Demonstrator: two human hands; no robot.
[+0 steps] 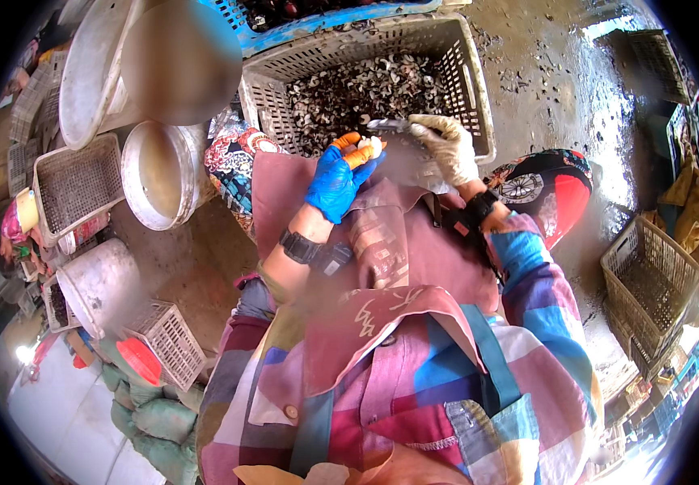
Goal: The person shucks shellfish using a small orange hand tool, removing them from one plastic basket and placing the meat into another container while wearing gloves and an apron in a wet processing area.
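My left hand (338, 182) wears a blue glove with orange covers on some fingers. Its fingertips pinch a small whitish and orange piece (371, 145), perhaps shellfish meat. My right hand (448, 148), in a pale stained glove, grips a short metal blade (387, 125) that points toward the left hand without visibly touching the piece. Both hands are above my lap, at the near side of a dirty white plastic crate (476, 100). Many small dark and pale bits (379, 85), like shell scraps, cover the crate's bottom.
Behind the crate is a blue basket (331, 29) with dark, glossy items. A white bucket (134, 182), a tipped bucket (85, 285) and a plastic crate (52, 212) are at left. Stacked crates (683, 285) stand at right on the wet floor (525, 54).
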